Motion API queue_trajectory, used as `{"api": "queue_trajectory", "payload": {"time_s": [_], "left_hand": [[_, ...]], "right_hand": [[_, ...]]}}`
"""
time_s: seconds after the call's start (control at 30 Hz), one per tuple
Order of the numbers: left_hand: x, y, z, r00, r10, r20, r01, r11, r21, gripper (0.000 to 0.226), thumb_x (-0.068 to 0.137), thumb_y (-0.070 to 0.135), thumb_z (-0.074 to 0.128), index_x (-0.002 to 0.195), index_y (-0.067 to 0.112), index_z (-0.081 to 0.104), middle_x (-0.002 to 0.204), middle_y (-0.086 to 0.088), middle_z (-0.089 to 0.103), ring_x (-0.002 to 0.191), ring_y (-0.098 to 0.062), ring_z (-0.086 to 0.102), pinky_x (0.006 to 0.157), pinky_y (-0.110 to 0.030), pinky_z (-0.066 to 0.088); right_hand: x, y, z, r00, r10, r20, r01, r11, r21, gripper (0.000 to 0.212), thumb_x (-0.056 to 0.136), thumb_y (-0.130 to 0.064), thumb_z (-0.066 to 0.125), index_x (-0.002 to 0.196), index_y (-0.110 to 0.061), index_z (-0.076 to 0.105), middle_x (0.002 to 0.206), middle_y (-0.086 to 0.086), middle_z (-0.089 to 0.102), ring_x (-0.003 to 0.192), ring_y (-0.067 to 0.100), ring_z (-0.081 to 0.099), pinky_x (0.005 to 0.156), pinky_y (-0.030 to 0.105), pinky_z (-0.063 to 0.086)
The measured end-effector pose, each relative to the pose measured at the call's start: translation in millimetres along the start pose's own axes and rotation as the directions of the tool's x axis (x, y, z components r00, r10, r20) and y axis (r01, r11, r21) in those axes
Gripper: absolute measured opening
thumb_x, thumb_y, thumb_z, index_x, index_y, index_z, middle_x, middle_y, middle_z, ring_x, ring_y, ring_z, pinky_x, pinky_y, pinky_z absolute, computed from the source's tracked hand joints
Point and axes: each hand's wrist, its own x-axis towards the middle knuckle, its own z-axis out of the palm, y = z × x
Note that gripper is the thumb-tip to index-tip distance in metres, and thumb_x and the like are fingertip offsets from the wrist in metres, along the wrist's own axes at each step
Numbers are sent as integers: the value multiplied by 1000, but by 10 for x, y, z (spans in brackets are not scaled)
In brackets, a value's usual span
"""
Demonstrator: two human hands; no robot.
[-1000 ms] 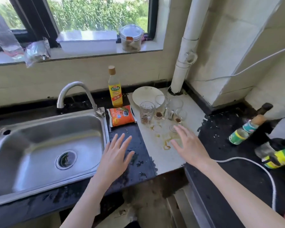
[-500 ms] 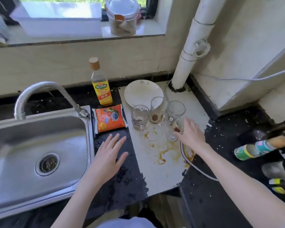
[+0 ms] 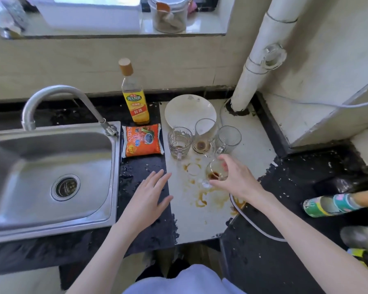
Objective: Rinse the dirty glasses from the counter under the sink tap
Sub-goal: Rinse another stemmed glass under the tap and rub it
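The right hand (image 3: 236,179) curls around a small stained glass (image 3: 216,170) on the pale counter slab (image 3: 200,217), apparently tilting it. Three more dirty glasses (image 3: 180,141) stand at its 11 o'clock. The left hand (image 3: 147,198) hovers flat, fingers spread, with the sink (image 3: 113,177) at its 9 o'clock.

Small stained glass (image 3: 216,171) tilted over pale counter (image 3: 200,217), three dirty glass mugs (image 3: 202,139) upright behind

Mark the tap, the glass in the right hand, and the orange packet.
tap (image 3: 57,92), head view, top of the curved spout
glass (image 3: 214,171), head view, its stained wall
right hand (image 3: 237,181), head view, back
orange packet (image 3: 142,141), head view, printed front
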Motion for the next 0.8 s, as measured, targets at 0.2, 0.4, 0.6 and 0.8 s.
{"api": "queue_trajectory", "payload": {"time_s": [0.2, 0.4, 0.6, 0.8], "left_hand": [[-152, -58, -172, 996, -15, -86, -5, 973, -230, 73, 86, 39, 61, 146, 30, 20, 149, 11, 29, 137, -6, 24, 110, -25, 25], [-471, -380, -470, 962, -212, -173, 83, 829, -553, 68, 76, 35, 71, 133, 37, 33, 111, 18, 59, 105, 4, 54, 93, -15, 41], [-779, -987, -782, 906, -347, -242, 66, 681, -730, 52, 77, 18, 73, 114, 33, 40, 101, 6, 65, 88, -10, 65, 86, -26, 51], [-970, -1883, -1105, 936, -305, -175, 89, 686, -722, 59, 78, 20, 73, 121, 39, 38, 102, 3, 64, 89, -8, 65, 83, -20, 51]], "right_hand": [[31, -686, 86, 973, -221, 73, 207, 965, 160, 68, 70, -42, 78, 127, -24, 46, 109, -9, 53, 97, 5, 54, 80, 16, 44], [180, -1426, 401, 919, -349, 184, 281, 906, 315, 61, 71, -42, 77, 125, -29, 52, 103, -7, 60, 94, 7, 60, 81, 19, 49], [300, -2180, 894, 864, -424, 271, 315, 876, 365, 64, 75, -39, 75, 132, -26, 48, 108, -3, 61, 97, 8, 60, 81, 16, 46], [437, -2851, 1467, 875, -380, 298, 258, 890, 377, 67, 79, -40, 70, 139, -29, 42, 116, -6, 60, 105, 4, 59, 89, 17, 44]]}}
